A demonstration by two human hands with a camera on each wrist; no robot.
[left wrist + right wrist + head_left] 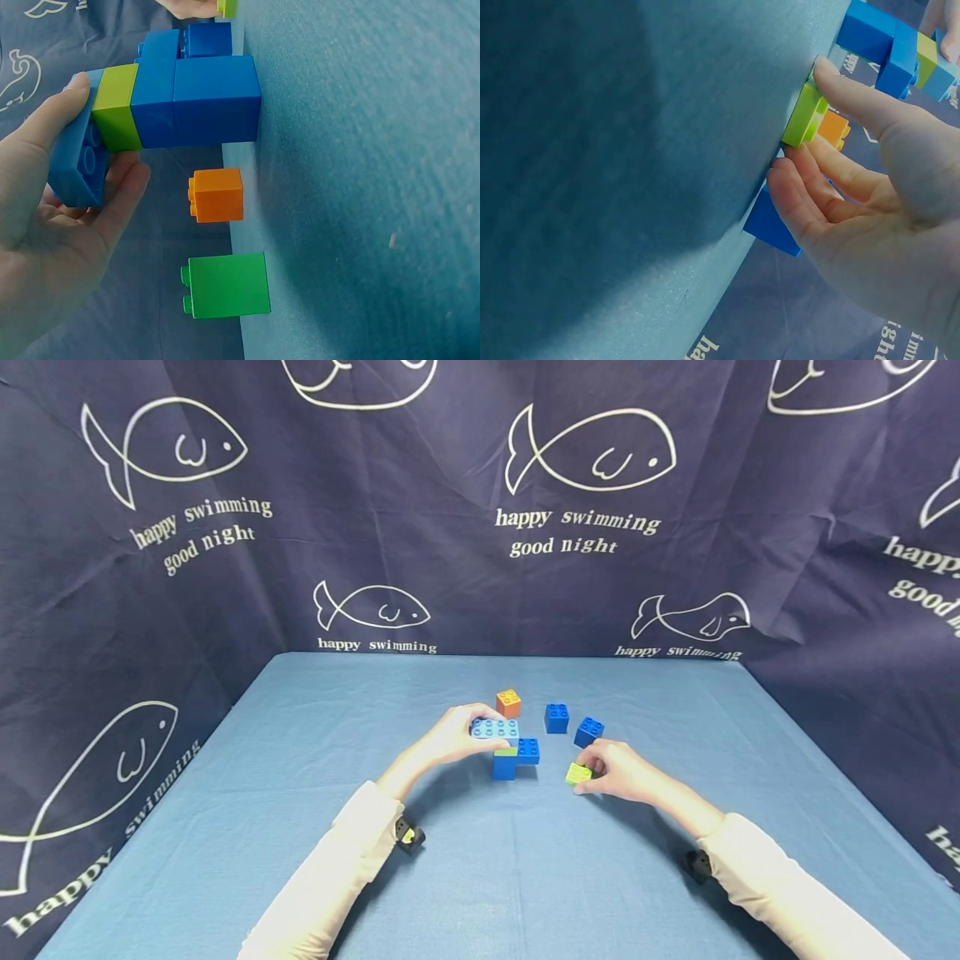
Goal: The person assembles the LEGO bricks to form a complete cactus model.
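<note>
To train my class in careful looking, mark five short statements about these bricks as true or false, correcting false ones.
The left hand grips the light-blue brick atop the stack. True.
The left wrist view shows a green brick near an orange brick. True.
The right hand holds the orange brick. False: it holds a loose lime brick.
The brick directly beneath the light-blue brick is red. False: a stacked lime brick is there.
A loose blue brick is just beyond the right hand. True.
</note>
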